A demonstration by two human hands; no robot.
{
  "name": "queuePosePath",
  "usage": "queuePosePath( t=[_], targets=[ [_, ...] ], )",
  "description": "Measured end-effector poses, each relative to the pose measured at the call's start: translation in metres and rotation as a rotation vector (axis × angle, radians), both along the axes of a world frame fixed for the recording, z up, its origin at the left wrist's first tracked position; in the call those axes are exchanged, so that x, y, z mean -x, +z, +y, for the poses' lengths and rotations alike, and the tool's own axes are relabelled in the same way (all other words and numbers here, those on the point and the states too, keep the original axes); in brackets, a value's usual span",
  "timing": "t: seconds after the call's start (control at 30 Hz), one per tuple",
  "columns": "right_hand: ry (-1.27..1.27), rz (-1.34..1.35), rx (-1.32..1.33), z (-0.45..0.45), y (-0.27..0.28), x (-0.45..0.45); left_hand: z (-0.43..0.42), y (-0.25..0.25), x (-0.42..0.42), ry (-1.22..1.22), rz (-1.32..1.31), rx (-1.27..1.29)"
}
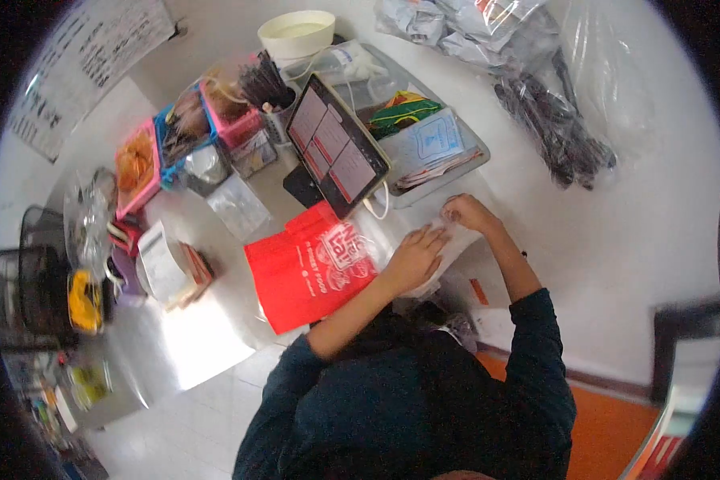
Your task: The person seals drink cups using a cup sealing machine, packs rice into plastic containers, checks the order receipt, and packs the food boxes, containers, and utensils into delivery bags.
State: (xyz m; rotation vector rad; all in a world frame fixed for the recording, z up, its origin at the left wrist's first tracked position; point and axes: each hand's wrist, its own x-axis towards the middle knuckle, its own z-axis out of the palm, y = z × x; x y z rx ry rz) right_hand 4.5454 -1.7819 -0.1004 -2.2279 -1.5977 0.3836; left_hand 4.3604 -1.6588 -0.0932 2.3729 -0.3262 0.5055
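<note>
My left hand [415, 258] rests with its fingers spread on a thin whitish sheet or bag [454, 250] at the table's right end. Just beyond it, my right hand [467, 213] is curled closed at the far edge of the same whitish piece. Whatever lies between those fingers is too small to make out. A red bag [300, 276] with white lettering lies flat to the left of my left forearm, its upper right corner near the tablet.
A tablet [332, 140] stands tilted, with a white cable. Behind it is a grey tray [474, 160] of papers and packets. Pink and blue baskets [146, 188], a box of papers [162, 264] and a yellow item [84, 302] stand leftward. Plastic-wrapped bundles [548, 120] hang on the wall.
</note>
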Motion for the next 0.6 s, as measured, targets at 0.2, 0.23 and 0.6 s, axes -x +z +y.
queuePosePath(
  t=[0.2, 0.23, 0.6],
  targets=[
    [0.056, 0.245, 0.082, -0.010, -0.017, -0.008, -0.023, -0.021, -0.020, 0.174, 0.356, -0.306],
    [0.075, 0.293, 0.055, -0.009, -0.019, -0.011, -0.023, -0.018, -0.018, 0.185, 0.385, -0.303],
    [-0.251, 0.582, -0.305, -0.032, 0.078, 0.022, -0.033, -0.063, -0.026, 0.375, 0.175, -0.399]
  ],
)
